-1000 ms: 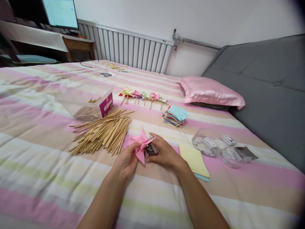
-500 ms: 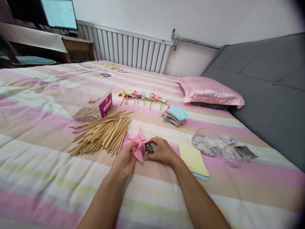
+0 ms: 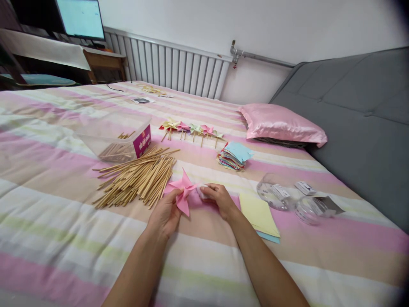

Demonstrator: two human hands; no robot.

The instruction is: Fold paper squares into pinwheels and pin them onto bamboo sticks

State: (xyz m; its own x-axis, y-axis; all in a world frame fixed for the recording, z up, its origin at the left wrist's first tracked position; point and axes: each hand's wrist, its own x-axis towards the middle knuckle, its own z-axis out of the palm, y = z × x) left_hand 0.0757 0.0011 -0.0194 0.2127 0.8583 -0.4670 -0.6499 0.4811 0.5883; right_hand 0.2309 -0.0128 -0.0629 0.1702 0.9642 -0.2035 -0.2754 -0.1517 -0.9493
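Pink paper pinwheel head [image 3: 183, 190] sat at centre of the bed [image 3: 64, 221], no stick on it yet, held up off the cover by the left hand [image 3: 166, 213], whose fingers pinched its lower-left blade. Right hand [image 3: 217, 198] was just right of it, fingers curled around a small clear packet [image 3: 202, 192] at the pinwheel's edge; packet contents too hidden to tell. Both hands were closed on something, neither spread

Progress, judged from the layout: five finished pinwheels [image 3: 191, 128] on sticks lay in a row farther up the bed, so several units looked done. The pink one looked folded but unmounted, so fastening and a stick seemed left for it. Plenty of material remained: a big loose pile of wooden sticks [image 3: 137, 177] just left of the hands, more sticks in a clear plastic box [image 3: 118, 138] behind the pile, a stack of cut coloured papers [image 3: 234, 155] beyond the right hand, yellow paper sheets [image 3: 259, 212] over a blue one beside the right wrist. Looked like early-to-mid batch

Further right, two clear round containers [image 3: 287, 196] with small white labels and a grey foil piece. Pink pillow [image 3: 281, 123] against the grey headboard [image 3: 358, 119], radiator [image 3: 172, 68] at the wall, monitor [image 3: 81, 17] top left
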